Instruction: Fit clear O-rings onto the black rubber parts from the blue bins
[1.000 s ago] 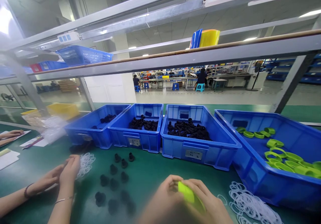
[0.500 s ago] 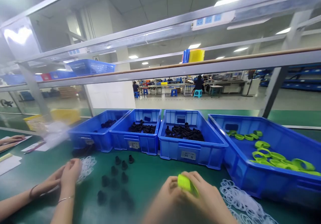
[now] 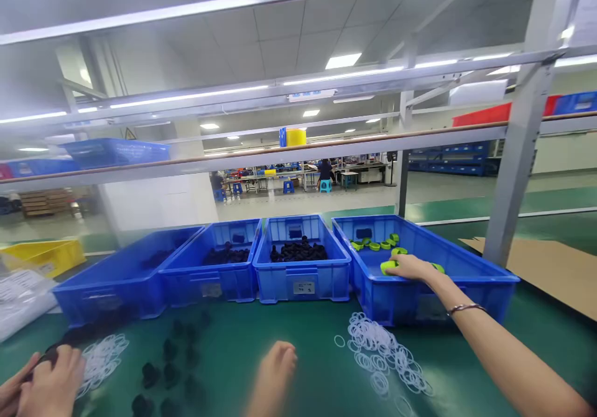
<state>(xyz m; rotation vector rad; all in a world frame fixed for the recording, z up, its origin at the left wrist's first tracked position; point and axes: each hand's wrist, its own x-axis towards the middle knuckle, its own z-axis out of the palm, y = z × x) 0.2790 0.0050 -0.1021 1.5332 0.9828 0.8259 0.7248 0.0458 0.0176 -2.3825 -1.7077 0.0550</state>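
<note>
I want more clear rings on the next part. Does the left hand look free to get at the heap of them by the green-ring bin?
Probably yes: the left hand hovers empty over bare mat, and the clear rings lie loose just to its right with nothing between them.

Green rings: bright lime plastic bands, lying loose on the floor of the rightmost blue bin. Small cluster at the bin's far-left end, some flat, some tilted, a few overlapping. More rings nearer the bin's middle, partly hidden under the right hand, which lies over them w/ fingers spread; one green edge shows at its left, another at its right. Exact count can't be told.
</note>
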